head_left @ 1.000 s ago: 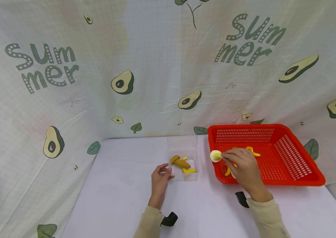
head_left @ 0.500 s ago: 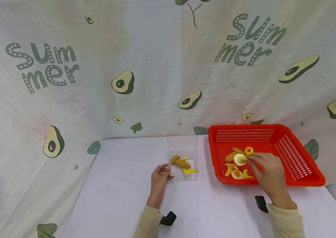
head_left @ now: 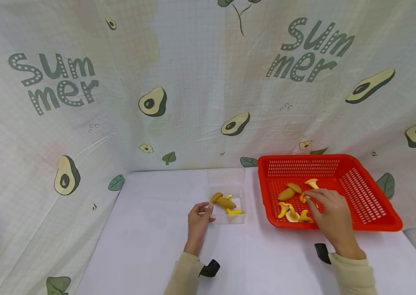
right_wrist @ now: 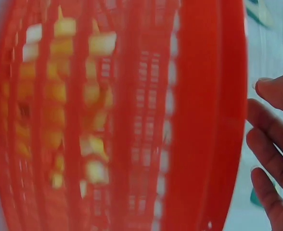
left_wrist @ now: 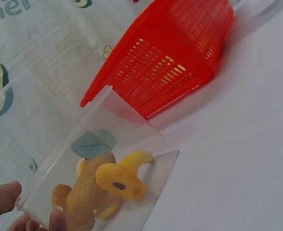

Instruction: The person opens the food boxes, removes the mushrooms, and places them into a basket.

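In the head view my left hand (head_left: 199,221) holds the near left corner of a clear plastic box (head_left: 226,219). Its thumb and fingertips also show at that box's rim in the left wrist view. A brown toy mushroom (head_left: 224,200) and a yellow toy mushroom (head_left: 234,212) lie inside, with another yellow piece behind. My right hand (head_left: 331,215) is over the red basket (head_left: 371,223), fingertips against a small yellow mushroom (head_left: 303,197); whether they pinch it is unclear. The right wrist view shows thumb and fingers somewhat apart, partly hidden by the basket rim.
Around the right hand, the basket holds a pale-capped mushroom (head_left: 312,183), brown pieces (head_left: 287,193) and several yellow mushrooms (head_left: 283,209) near its front left. The basket stands right of the box on a white cloth (head_left: 149,229). A printed curtain (head_left: 186,82) hangs behind.
My right hand has moved right into the basket; the white-and-yellow mushroom it pinched is no longer seen at its fingertips. A pale-capped mushroom now shows behind. My left hand stays at the box.
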`<control>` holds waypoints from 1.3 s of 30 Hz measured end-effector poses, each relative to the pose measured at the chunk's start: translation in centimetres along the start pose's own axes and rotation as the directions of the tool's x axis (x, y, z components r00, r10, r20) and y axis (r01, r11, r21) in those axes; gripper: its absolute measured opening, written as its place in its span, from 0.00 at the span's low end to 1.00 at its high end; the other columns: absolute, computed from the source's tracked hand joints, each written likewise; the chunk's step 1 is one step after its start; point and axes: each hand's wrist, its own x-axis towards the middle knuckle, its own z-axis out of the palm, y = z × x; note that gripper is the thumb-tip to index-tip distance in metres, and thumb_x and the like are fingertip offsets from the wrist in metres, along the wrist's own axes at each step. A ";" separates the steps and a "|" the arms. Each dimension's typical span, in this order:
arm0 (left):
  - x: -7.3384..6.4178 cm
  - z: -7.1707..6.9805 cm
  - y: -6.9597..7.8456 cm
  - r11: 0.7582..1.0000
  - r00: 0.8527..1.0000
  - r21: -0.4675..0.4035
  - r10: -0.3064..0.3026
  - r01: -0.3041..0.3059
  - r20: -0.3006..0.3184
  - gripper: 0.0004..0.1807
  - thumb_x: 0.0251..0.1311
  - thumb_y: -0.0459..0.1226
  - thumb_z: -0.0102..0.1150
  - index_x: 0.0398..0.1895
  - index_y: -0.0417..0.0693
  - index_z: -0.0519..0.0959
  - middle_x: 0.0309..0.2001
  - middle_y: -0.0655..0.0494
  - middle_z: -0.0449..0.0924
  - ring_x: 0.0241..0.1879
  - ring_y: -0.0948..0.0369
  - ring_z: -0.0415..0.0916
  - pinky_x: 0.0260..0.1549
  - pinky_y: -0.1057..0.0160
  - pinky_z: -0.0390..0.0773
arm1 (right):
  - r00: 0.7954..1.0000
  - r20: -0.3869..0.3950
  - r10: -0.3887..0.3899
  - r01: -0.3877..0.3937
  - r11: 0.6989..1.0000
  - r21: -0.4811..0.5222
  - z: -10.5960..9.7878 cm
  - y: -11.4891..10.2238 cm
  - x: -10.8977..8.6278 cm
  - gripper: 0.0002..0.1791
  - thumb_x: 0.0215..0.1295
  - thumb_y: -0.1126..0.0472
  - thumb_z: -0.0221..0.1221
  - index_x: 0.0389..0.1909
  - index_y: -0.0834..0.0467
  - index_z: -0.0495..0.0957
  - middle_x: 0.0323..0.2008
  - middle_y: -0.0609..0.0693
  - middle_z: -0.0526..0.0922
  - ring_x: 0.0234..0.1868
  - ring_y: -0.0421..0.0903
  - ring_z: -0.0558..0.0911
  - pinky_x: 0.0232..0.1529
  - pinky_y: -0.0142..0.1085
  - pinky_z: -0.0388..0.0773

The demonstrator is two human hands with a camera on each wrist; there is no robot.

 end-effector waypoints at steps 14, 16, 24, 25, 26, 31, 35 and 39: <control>0.0 0.0 -0.2 1.000 1.000 0.016 -0.004 0.005 -0.016 0.15 0.70 0.32 0.67 0.55 0.33 0.80 0.38 0.49 0.77 0.29 0.61 0.74 0.29 0.70 0.88 | 0.964 0.145 -0.224 0.199 0.966 0.167 6.0 -6.6 1.6 0.15 0.52 0.71 0.78 0.42 0.60 0.90 0.41 0.53 0.89 0.46 0.54 0.85 0.54 0.55 0.82; 0.0 0.0 -0.2 1.000 1.000 0.013 -0.007 0.007 -0.017 0.15 0.70 0.32 0.67 0.55 0.33 0.80 0.38 0.49 0.77 0.28 0.61 0.74 0.29 0.69 0.88 | 0.956 0.171 -0.240 0.209 0.961 0.181 6.6 -7.5 2.0 0.14 0.54 0.70 0.78 0.42 0.58 0.90 0.42 0.52 0.89 0.46 0.53 0.85 0.53 0.53 0.83; 0.0 -0.1 0.0 1.000 1.000 -0.016 0.000 0.000 0.003 0.15 0.70 0.30 0.66 0.55 0.31 0.80 0.37 0.50 0.76 0.28 0.62 0.74 0.28 0.70 0.87 | 0.915 0.278 -0.292 0.232 0.945 0.230 8.8 -10.7 4.2 0.16 0.56 0.66 0.78 0.46 0.56 0.90 0.44 0.50 0.89 0.49 0.51 0.84 0.55 0.50 0.85; 0.0 -0.1 0.1 1.000 1.000 -0.025 0.004 -0.004 0.006 0.15 0.70 0.30 0.66 0.55 0.31 0.80 0.37 0.50 0.76 0.28 0.62 0.74 0.28 0.70 0.87 | 0.909 0.293 -0.296 0.229 0.943 0.241 9.1 -11.1 4.4 0.16 0.56 0.66 0.79 0.46 0.56 0.90 0.45 0.50 0.89 0.49 0.51 0.84 0.56 0.51 0.85; 0.0 -0.1 0.1 0.999 1.000 -0.034 0.007 -0.007 0.008 0.15 0.70 0.29 0.66 0.55 0.30 0.79 0.36 0.50 0.76 0.28 0.61 0.74 0.28 0.70 0.87 | 0.902 0.311 -0.299 0.226 0.941 0.251 9.4 -11.4 4.7 0.17 0.56 0.67 0.78 0.47 0.56 0.90 0.45 0.50 0.89 0.50 0.52 0.84 0.58 0.51 0.85; 0.0 -0.1 0.0 0.998 1.000 -0.055 0.016 -0.015 0.019 0.15 0.69 0.28 0.67 0.55 0.29 0.79 0.35 0.51 0.76 0.28 0.61 0.75 0.27 0.71 0.87 | 0.870 0.379 -0.316 0.220 0.936 0.274 11.1 -12.8 5.6 0.18 0.57 0.66 0.78 0.48 0.56 0.89 0.47 0.49 0.89 0.50 0.51 0.84 0.59 0.51 0.84; 0.0 -0.2 -0.1 0.998 0.999 -0.058 0.027 -0.025 0.027 0.16 0.68 0.28 0.67 0.55 0.28 0.79 0.34 0.52 0.76 0.29 0.61 0.75 0.27 0.70 0.87 | 0.849 0.418 -0.323 0.208 0.931 0.299 12.2 -13.7 6.1 0.16 0.59 0.67 0.77 0.49 0.57 0.89 0.48 0.50 0.89 0.50 0.52 0.84 0.60 0.51 0.83; 0.0 -0.2 -0.1 0.998 0.999 -0.056 0.037 -0.035 0.027 0.16 0.68 0.29 0.67 0.55 0.28 0.79 0.34 0.52 0.76 0.29 0.61 0.76 0.26 0.70 0.87 | 0.826 0.448 -0.341 0.223 0.929 0.296 13.5 -14.2 6.2 0.15 0.61 0.68 0.75 0.49 0.58 0.89 0.49 0.50 0.89 0.52 0.52 0.85 0.62 0.52 0.82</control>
